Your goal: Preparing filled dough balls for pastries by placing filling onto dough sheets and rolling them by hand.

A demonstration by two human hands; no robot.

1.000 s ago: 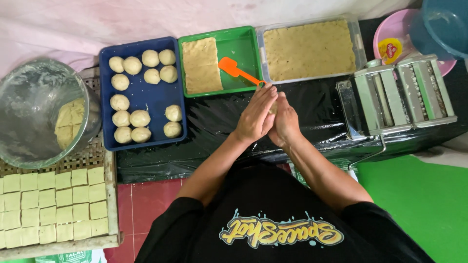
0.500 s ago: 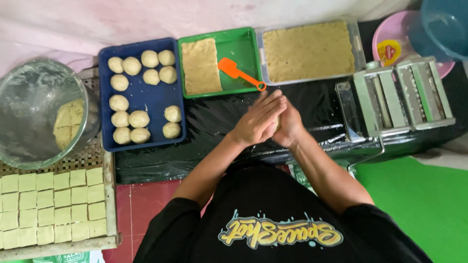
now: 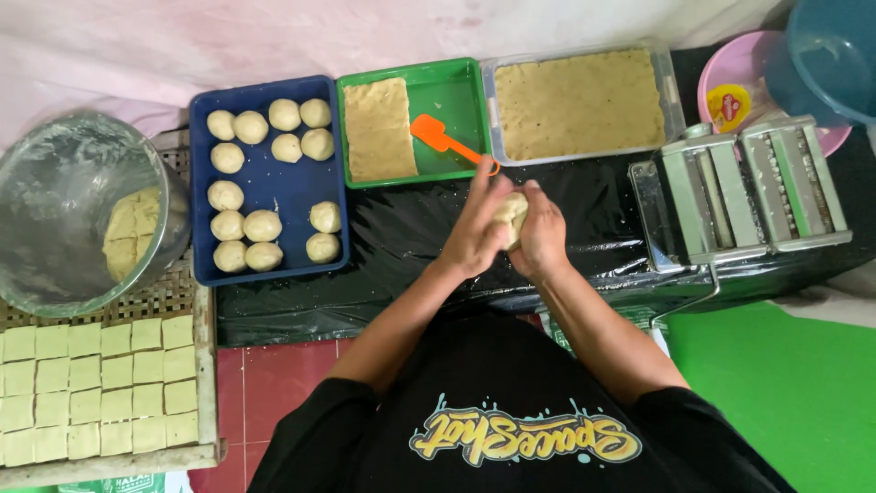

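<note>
A person in a black shirt presses a pale lump of dough (image 3: 512, 217) between both palms above a table covered in black plastic sheeting (image 3: 411, 237). The left hand (image 3: 476, 228) cups the dough from one side, fingers extended and loosely curved; the right hand (image 3: 542, 233) closes against it from the other, so only a sliver of dough shows between them. To the left sits a blue tray (image 3: 274, 183) of rolled dough balls (image 3: 263, 225). Just beyond the hands, a green tray (image 3: 456, 100) holds a flat slab of dough (image 3: 379, 128) and an orange spatula (image 3: 443, 139); beside it stands a clear container of crumbly filling (image 3: 579, 100). A metal pasta roller (image 3: 744, 187) stands at the right. At far left are a glass bowl (image 3: 64, 210) and a woven tray of cut dough squares (image 3: 100, 383).
</note>
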